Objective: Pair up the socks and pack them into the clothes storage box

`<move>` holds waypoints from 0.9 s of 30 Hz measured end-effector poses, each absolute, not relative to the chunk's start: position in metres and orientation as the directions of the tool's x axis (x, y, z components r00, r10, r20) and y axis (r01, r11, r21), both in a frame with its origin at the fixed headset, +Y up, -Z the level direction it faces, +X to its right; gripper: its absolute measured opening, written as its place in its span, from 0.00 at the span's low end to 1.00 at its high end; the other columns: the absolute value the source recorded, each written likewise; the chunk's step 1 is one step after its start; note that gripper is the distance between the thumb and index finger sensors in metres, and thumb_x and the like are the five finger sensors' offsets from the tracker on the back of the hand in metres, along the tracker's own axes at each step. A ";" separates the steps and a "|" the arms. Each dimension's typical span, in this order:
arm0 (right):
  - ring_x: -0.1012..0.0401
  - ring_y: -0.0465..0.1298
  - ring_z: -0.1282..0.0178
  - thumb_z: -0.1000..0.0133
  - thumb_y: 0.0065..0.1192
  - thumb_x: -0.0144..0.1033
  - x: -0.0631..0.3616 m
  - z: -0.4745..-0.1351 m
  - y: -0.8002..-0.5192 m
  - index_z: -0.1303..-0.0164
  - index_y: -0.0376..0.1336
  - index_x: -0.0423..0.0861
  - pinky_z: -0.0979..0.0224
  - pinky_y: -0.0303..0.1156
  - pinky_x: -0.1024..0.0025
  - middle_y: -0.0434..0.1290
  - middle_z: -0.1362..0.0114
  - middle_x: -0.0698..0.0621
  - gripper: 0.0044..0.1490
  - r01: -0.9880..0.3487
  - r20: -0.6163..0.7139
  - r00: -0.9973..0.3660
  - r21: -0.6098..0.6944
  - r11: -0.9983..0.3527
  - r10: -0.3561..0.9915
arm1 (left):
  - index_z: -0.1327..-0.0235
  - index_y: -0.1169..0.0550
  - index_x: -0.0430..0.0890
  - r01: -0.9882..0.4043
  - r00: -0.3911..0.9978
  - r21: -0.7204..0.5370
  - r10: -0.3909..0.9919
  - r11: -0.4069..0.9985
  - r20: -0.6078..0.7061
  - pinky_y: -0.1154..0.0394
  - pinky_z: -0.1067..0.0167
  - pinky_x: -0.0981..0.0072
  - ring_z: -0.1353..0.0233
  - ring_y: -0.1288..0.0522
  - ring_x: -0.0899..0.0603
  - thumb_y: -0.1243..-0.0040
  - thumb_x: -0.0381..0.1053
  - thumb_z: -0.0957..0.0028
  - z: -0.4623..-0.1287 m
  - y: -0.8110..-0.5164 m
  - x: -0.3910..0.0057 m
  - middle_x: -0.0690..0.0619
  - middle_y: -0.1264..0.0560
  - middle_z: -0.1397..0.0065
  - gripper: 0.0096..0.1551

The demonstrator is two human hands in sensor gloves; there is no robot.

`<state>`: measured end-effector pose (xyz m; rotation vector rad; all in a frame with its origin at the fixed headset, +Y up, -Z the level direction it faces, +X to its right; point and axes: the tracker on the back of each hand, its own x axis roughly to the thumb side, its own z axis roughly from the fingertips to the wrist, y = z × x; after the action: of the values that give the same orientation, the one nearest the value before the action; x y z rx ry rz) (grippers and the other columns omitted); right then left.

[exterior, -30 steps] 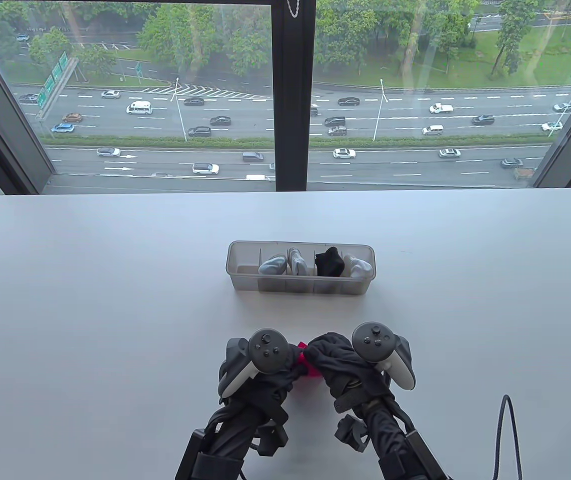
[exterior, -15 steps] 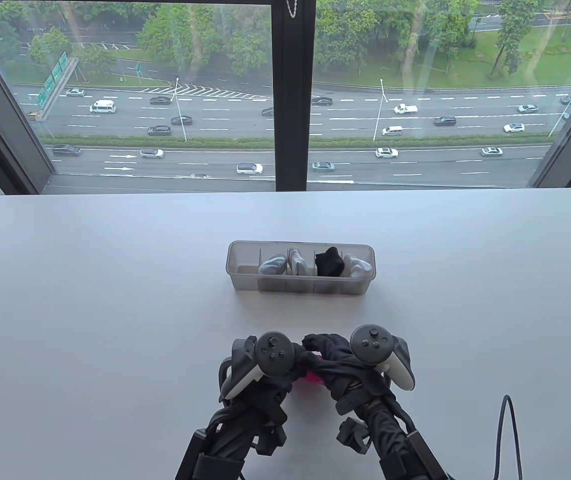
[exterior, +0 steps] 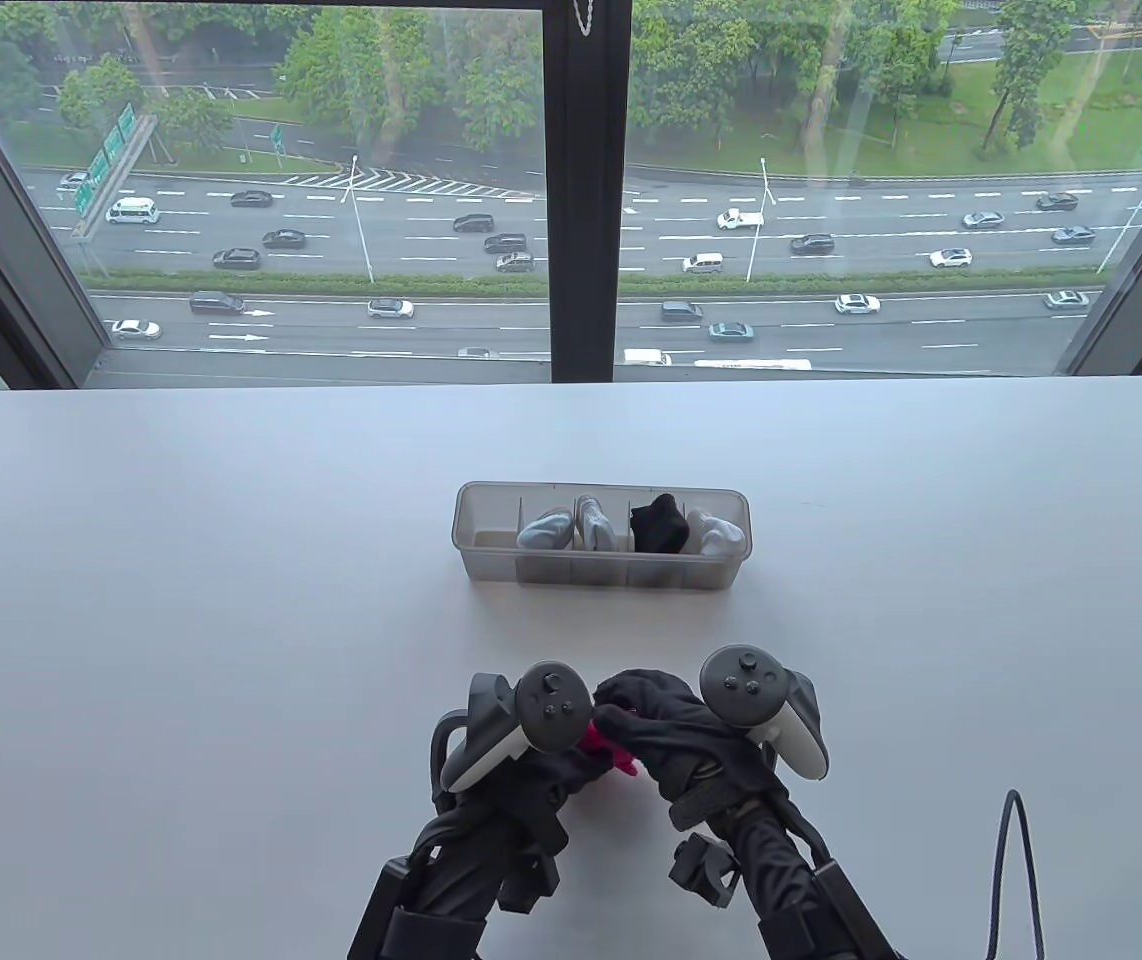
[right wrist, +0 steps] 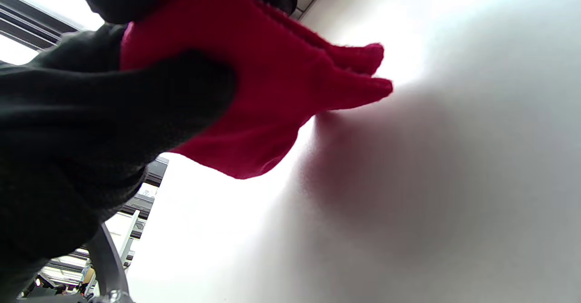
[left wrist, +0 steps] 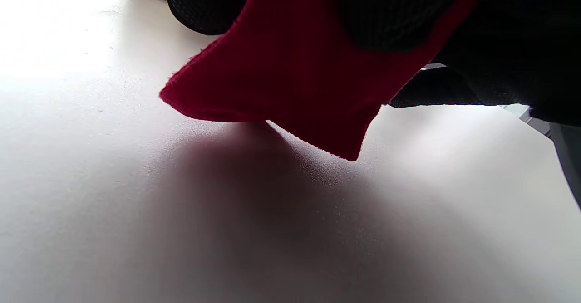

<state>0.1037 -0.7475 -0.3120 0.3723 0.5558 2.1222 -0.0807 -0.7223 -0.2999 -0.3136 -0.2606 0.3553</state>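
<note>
Red socks [exterior: 609,752] are bunched between my two gloved hands just above the table's near middle. My left hand [exterior: 571,745] and my right hand [exterior: 631,715] both grip the red fabric, fingers curled around it. In the left wrist view a flap of the red socks [left wrist: 290,76] hangs down and touches the table. The right wrist view shows the red socks [right wrist: 263,90] pinched under dark fingers [right wrist: 136,99]. The clear storage box [exterior: 601,575] stands beyond the hands, with grey, black and white sock bundles in its compartments; its leftmost compartment looks empty.
A white table [exterior: 181,620] spreads wide on both sides of the box. A black cable [exterior: 1016,850] curls at the near right edge. A window with a dark centre post [exterior: 586,190] lies beyond the far table edge.
The hands have drawn slightly closer and the left hand has turned. Less of the red fabric shows at the top and more peeks out below, between the hands.
</note>
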 end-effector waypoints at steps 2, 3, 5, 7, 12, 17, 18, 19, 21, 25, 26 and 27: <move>0.46 0.45 0.12 0.37 0.49 0.57 0.105 -0.313 -0.745 0.34 0.63 0.46 0.15 0.42 0.39 0.59 0.17 0.45 0.31 -0.694 0.053 -0.583 0.486 -0.531 0.811 | 0.38 0.33 0.42 -0.312 0.900 -0.322 0.386 0.894 0.202 0.55 0.22 0.28 0.24 0.38 0.32 0.36 0.55 0.52 -0.299 -0.723 -0.080 0.42 0.38 0.25 0.33; 0.46 0.46 0.13 0.36 0.48 0.56 0.106 -0.313 -0.746 0.37 0.65 0.46 0.15 0.42 0.39 0.60 0.18 0.46 0.30 -0.696 0.051 -0.583 0.483 -0.531 0.811 | 0.28 0.41 0.45 -0.311 0.901 -0.310 0.383 0.898 0.204 0.57 0.22 0.28 0.19 0.44 0.32 0.35 0.56 0.52 -0.299 -0.722 -0.080 0.42 0.45 0.20 0.43; 0.46 0.48 0.13 0.35 0.44 0.56 0.112 -0.315 -0.749 0.40 0.67 0.46 0.16 0.43 0.40 0.63 0.21 0.46 0.30 -0.712 0.038 -0.571 0.474 -0.518 0.820 | 0.31 0.41 0.51 -0.347 0.882 -0.258 0.407 0.902 0.237 0.57 0.21 0.29 0.18 0.46 0.34 0.35 0.54 0.51 -0.297 -0.717 -0.078 0.44 0.47 0.19 0.39; 0.45 0.47 0.13 0.35 0.44 0.56 0.114 -0.315 -0.750 0.38 0.66 0.45 0.16 0.42 0.39 0.62 0.20 0.45 0.30 -0.753 -0.004 -0.524 0.470 -0.461 0.852 | 0.33 0.33 0.46 -0.359 0.869 -0.242 0.417 0.901 0.265 0.53 0.21 0.30 0.20 0.41 0.34 0.36 0.51 0.50 -0.296 -0.714 -0.076 0.44 0.41 0.21 0.32; 0.43 0.43 0.13 0.40 0.52 0.61 0.111 -0.314 -0.748 0.22 0.53 0.54 0.16 0.40 0.36 0.54 0.14 0.42 0.38 -0.707 0.058 -0.553 0.495 -0.505 0.831 | 0.34 0.31 0.40 -0.354 0.876 -0.265 0.417 0.897 0.242 0.53 0.22 0.30 0.20 0.43 0.31 0.47 0.52 0.47 -0.298 -0.717 -0.080 0.42 0.42 0.21 0.30; 0.46 0.46 0.13 0.38 0.47 0.58 0.111 -0.314 -0.745 0.34 0.63 0.48 0.15 0.42 0.39 0.60 0.18 0.47 0.31 -0.702 0.078 -0.564 0.479 -0.528 0.822 | 0.41 0.35 0.42 -0.312 0.886 -0.325 0.397 0.893 0.239 0.56 0.22 0.30 0.19 0.47 0.33 0.43 0.60 0.52 -0.300 -0.723 -0.079 0.44 0.47 0.21 0.33; 0.46 0.45 0.13 0.37 0.46 0.58 0.111 -0.314 -0.746 0.35 0.63 0.47 0.15 0.41 0.39 0.59 0.18 0.47 0.31 -0.728 0.045 -0.523 0.497 -0.473 0.851 | 0.39 0.37 0.44 -0.292 0.897 -0.325 0.376 0.899 0.234 0.57 0.21 0.30 0.18 0.48 0.34 0.40 0.62 0.54 -0.299 -0.722 -0.079 0.45 0.49 0.21 0.37; 0.46 0.44 0.13 0.37 0.46 0.57 0.110 -0.314 -0.746 0.37 0.64 0.45 0.15 0.40 0.39 0.59 0.19 0.46 0.31 -0.748 0.017 -0.494 0.502 -0.435 0.869 | 0.36 0.41 0.46 -0.280 0.904 -0.324 0.362 0.903 0.226 0.58 0.21 0.30 0.17 0.51 0.34 0.39 0.62 0.54 -0.299 -0.722 -0.079 0.45 0.52 0.20 0.41; 0.46 0.44 0.13 0.36 0.44 0.56 0.108 -0.314 -0.749 0.39 0.65 0.43 0.15 0.39 0.39 0.59 0.19 0.44 0.32 -0.751 -0.010 -0.482 0.520 -0.407 0.876 | 0.30 0.49 0.52 -0.309 0.899 -0.265 0.371 0.914 0.231 0.59 0.21 0.30 0.16 0.54 0.35 0.37 0.59 0.53 -0.297 -0.719 -0.079 0.46 0.56 0.18 0.46; 0.44 0.41 0.13 0.37 0.43 0.59 0.109 -0.312 -0.750 0.27 0.57 0.48 0.16 0.39 0.38 0.54 0.16 0.42 0.35 -0.749 -0.006 -0.511 0.494 -0.442 0.859 | 0.36 0.31 0.41 -0.340 0.887 -0.204 0.385 0.918 0.256 0.51 0.21 0.31 0.18 0.44 0.34 0.38 0.51 0.49 -0.296 -0.716 -0.077 0.46 0.44 0.20 0.30; 0.43 0.41 0.13 0.38 0.46 0.61 0.109 -0.312 -0.750 0.20 0.50 0.51 0.16 0.39 0.38 0.51 0.14 0.42 0.40 -0.734 0.027 -0.522 0.496 -0.465 0.853 | 0.36 0.30 0.40 -0.321 0.896 -0.219 0.370 0.921 0.245 0.51 0.21 0.31 0.18 0.44 0.33 0.40 0.51 0.48 -0.296 -0.716 -0.077 0.44 0.44 0.19 0.29; 0.43 0.39 0.13 0.41 0.50 0.63 0.108 -0.312 -0.749 0.16 0.45 0.54 0.16 0.38 0.37 0.48 0.12 0.41 0.46 -0.714 0.054 -0.530 0.510 -0.479 0.846 | 0.36 0.30 0.39 -0.323 0.894 -0.228 0.375 0.919 0.245 0.50 0.22 0.31 0.18 0.44 0.33 0.42 0.50 0.48 -0.297 -0.717 -0.078 0.44 0.43 0.19 0.29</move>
<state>0.1083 -0.7489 -0.3117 0.3710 0.5388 2.0835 -0.0778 -0.7174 -0.2966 -0.1835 -0.2896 0.3637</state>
